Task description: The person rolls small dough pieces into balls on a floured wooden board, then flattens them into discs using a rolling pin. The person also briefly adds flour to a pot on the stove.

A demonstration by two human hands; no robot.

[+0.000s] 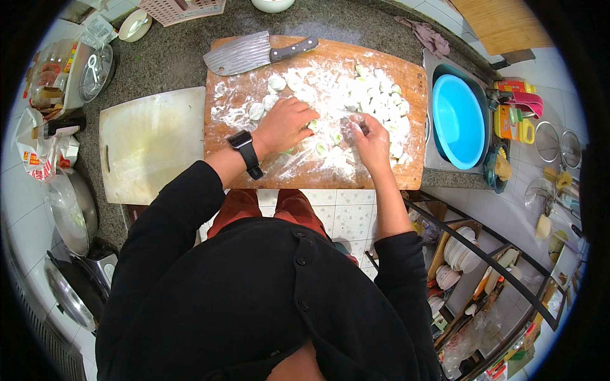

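Flour and many small pale-green dough pieces (371,97) cover much of the wooden cutting board (414,78), heaped mostly on its right half. My left hand (288,121), with a black watch on the wrist, reaches over the board's middle, palm down, its fingertips by a green-and-white piece (312,125). Floured rounds (257,111) lie just left of that hand. My right hand (371,138) is at the heap's lower left edge, fingertips bent together and dusted with flour; whether a piece is between them is unclear. Two more pieces (321,150) lie between the hands.
A wavy-bladed cleaver (243,52) lies at the board's upper left corner, its handle pointing right. A white plastic cutting board (152,143) adjoins on the left. At right, a blue basin (458,121) sits in the metal sink (429,64). A pink basket (183,12) stands behind.
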